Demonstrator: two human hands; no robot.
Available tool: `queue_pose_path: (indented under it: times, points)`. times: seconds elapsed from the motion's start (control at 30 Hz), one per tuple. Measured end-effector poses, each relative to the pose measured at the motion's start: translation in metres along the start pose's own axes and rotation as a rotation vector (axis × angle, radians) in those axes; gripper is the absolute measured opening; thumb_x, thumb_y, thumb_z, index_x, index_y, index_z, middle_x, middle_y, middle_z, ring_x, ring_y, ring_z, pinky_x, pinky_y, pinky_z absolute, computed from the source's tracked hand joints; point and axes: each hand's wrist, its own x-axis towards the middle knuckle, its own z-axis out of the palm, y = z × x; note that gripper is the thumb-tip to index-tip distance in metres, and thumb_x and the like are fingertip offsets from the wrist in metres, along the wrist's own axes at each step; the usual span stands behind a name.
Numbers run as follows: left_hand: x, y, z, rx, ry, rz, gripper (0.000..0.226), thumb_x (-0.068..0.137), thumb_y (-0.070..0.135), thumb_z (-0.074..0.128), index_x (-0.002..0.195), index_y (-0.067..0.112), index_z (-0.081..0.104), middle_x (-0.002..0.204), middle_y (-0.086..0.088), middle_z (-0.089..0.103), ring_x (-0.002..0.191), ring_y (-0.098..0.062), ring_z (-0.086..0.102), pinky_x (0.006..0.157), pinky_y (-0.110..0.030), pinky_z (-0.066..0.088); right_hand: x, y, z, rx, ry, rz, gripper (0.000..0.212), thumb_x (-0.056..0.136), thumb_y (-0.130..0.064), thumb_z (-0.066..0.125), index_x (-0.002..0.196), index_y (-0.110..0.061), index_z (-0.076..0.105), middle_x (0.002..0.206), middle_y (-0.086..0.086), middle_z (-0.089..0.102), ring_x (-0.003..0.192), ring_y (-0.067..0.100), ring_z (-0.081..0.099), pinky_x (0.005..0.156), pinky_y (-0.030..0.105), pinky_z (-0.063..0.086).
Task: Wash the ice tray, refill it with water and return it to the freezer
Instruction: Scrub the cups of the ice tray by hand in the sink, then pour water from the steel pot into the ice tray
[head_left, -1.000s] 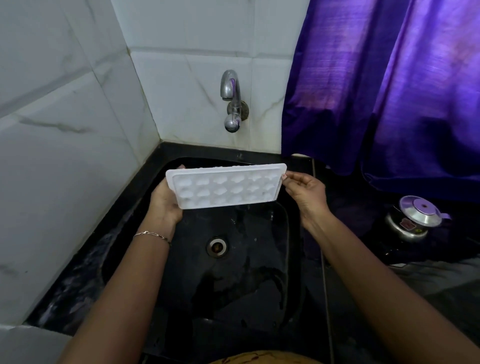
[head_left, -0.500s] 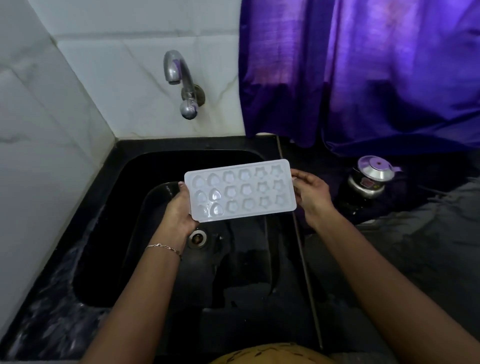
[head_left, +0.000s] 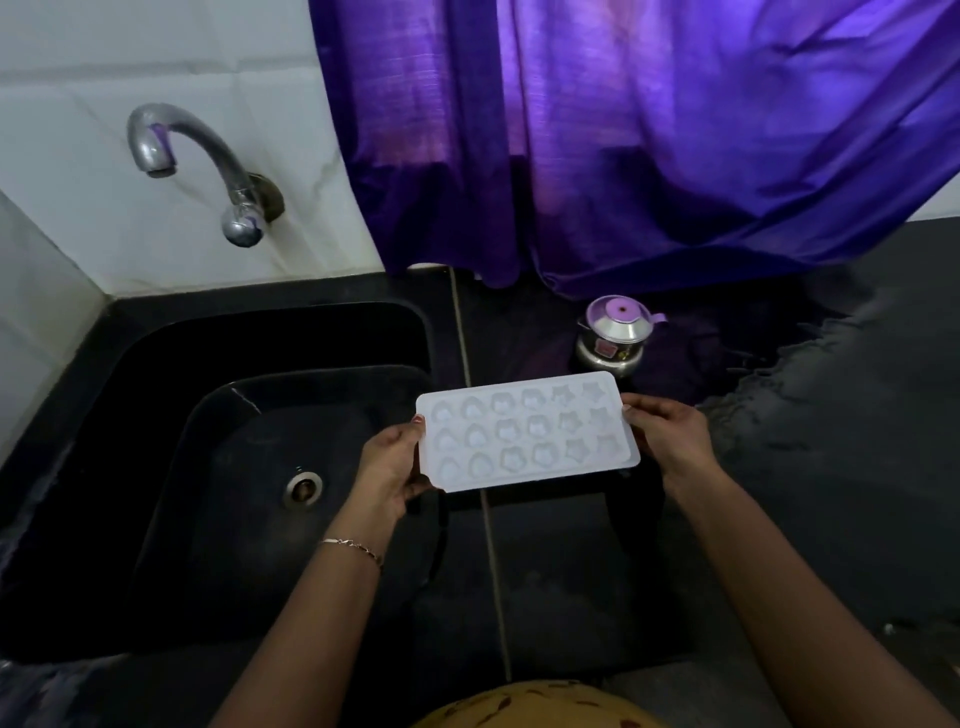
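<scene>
I hold a white plastic ice tray (head_left: 527, 432) level, cavities up, above the black counter just right of the sink. It has three rows of small shaped moulds. My left hand (head_left: 390, 466) grips its left end, thumb on the rim. My right hand (head_left: 667, 437) grips the right end with the fingers underneath. Whether the cavities hold water cannot be told.
The black sink (head_left: 171, 447) with its metal drain (head_left: 303, 486) lies to the left. A steel tap (head_left: 197, 166) juts from the white tiled wall above it. A small steel kettle (head_left: 615, 339) stands on the counter behind the tray, under a purple curtain (head_left: 623, 135).
The tray has travelled from under the tap, over the sink, to the right above the counter, and was levelled with its cavities facing up. Both hands kept their grip.
</scene>
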Motion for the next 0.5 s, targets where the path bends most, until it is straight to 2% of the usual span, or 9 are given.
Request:
queue_pose_path:
  times: [0.07, 0.2, 0.3, 0.5]
  points:
    - [-0.008, -0.004, 0.019, 0.000, 0.025, 0.016, 0.013, 0.096, 0.022, 0.058, 0.090, 0.012, 0.063, 0.094, -0.009, 0.070, 0.083, -0.026, 0.067, 0.067, -0.039, 0.056, 0.007, 0.000, -0.019, -0.025, -0.021, -0.007, 0.014, 0.087, -0.002, 0.065, 0.098, -0.007, 0.073, 0.092, 0.012, 0.074, 0.083, 0.027, 0.072, 0.077, 0.041, 0.059]
    - [-0.020, -0.011, 0.049, 0.006, 0.065, 0.046, 0.008, 0.096, 0.016, 0.057, 0.095, 0.011, 0.064, 0.086, -0.006, 0.068, 0.075, -0.020, 0.065, 0.057, -0.032, 0.050, 0.029, 0.004, -0.048, -0.067, -0.045, -0.018, 0.014, 0.086, 0.002, 0.065, 0.094, -0.008, 0.072, 0.091, 0.011, 0.074, 0.082, 0.026, 0.072, 0.074, 0.038, 0.059]
    - [-0.026, -0.016, 0.066, -0.013, 0.097, 0.069, 0.013, 0.095, 0.011, 0.058, 0.105, 0.008, 0.065, 0.087, -0.006, 0.068, 0.072, -0.018, 0.065, 0.053, -0.029, 0.051, 0.045, 0.009, -0.063, -0.124, -0.073, -0.036, 0.015, 0.085, 0.004, 0.065, 0.091, -0.007, 0.072, 0.091, 0.011, 0.074, 0.087, 0.028, 0.071, 0.081, 0.043, 0.058]
    - [-0.035, -0.024, 0.084, -0.003, 0.173, 0.122, 0.018, 0.093, 0.004, 0.059, 0.109, 0.003, 0.067, 0.080, -0.003, 0.066, 0.067, -0.014, 0.063, 0.038, -0.016, 0.048, 0.064, 0.014, -0.079, -0.176, -0.156, -0.093, 0.017, 0.082, 0.006, 0.067, 0.086, -0.010, 0.073, 0.089, 0.008, 0.074, 0.085, 0.022, 0.071, 0.078, 0.036, 0.058]
